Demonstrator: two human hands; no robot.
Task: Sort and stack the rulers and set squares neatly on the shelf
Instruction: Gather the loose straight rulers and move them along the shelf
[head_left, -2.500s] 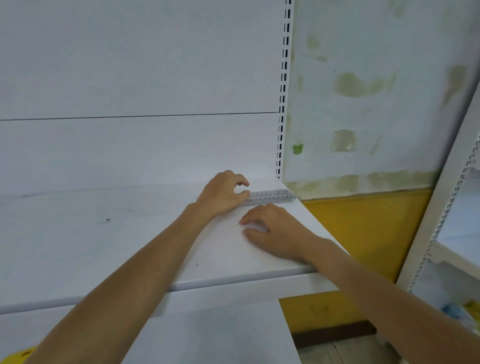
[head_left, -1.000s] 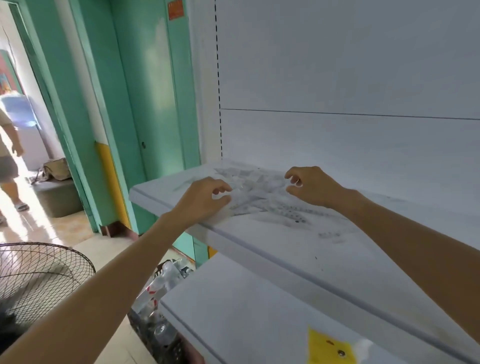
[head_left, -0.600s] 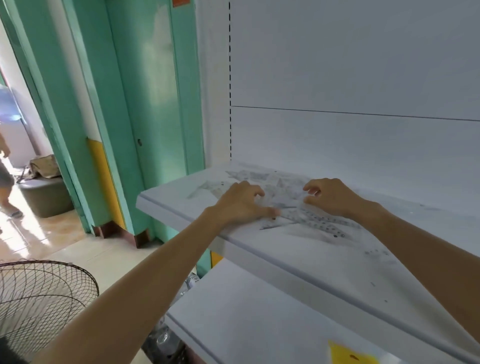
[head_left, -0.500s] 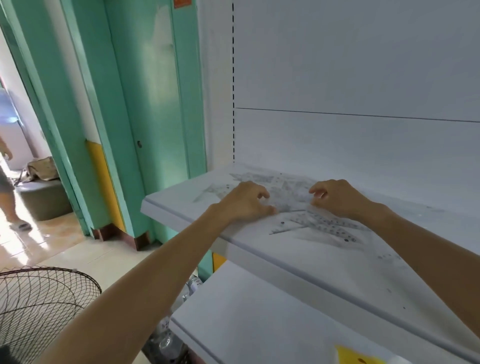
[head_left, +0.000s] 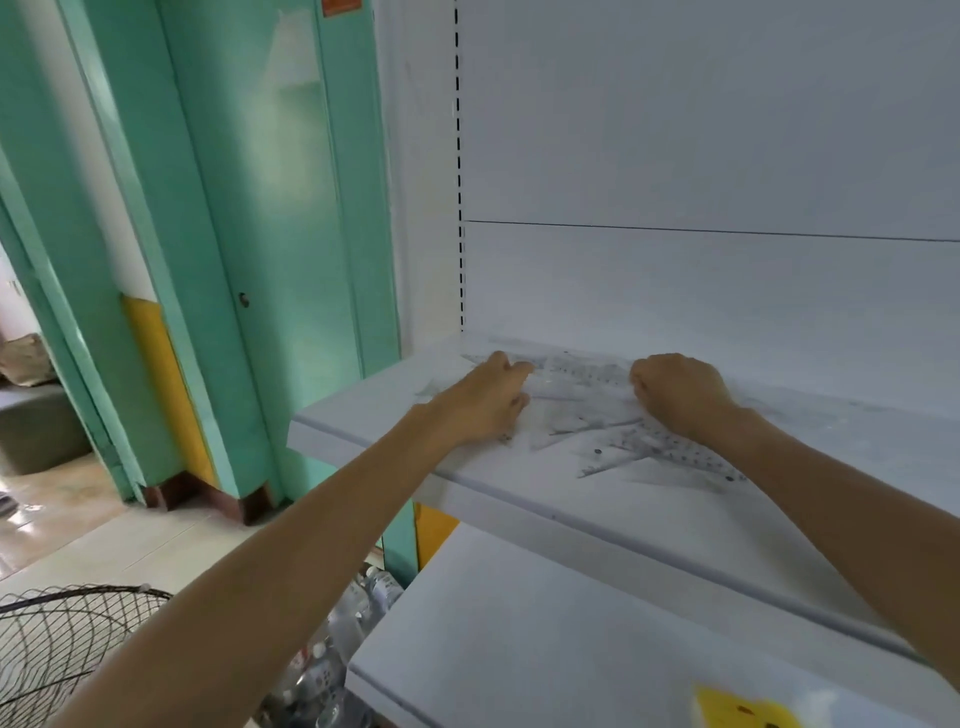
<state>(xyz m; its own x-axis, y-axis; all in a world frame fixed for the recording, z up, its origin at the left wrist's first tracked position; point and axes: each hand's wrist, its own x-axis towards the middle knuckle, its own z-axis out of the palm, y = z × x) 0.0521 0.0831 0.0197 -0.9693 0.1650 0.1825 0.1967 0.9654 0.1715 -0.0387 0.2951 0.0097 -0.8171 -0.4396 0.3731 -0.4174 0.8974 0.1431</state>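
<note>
The white shelf (head_left: 519, 493) carries a jumbled pile of clear rulers and set squares (head_left: 587, 410) at its left end. The left hand (head_left: 483, 405) and right hand (head_left: 680, 395) rest on it, fingers bent; whether either pinches a piece I cannot tell. Sorting looks barely begun. Next, one kind needs separating out.

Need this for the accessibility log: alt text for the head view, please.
A person's left hand and right hand rest on a jumbled pile of clear rulers and set squares at the left end of a white shelf. A lower shelf sits beneath, with a green door and a wire fan guard to the left.
</note>
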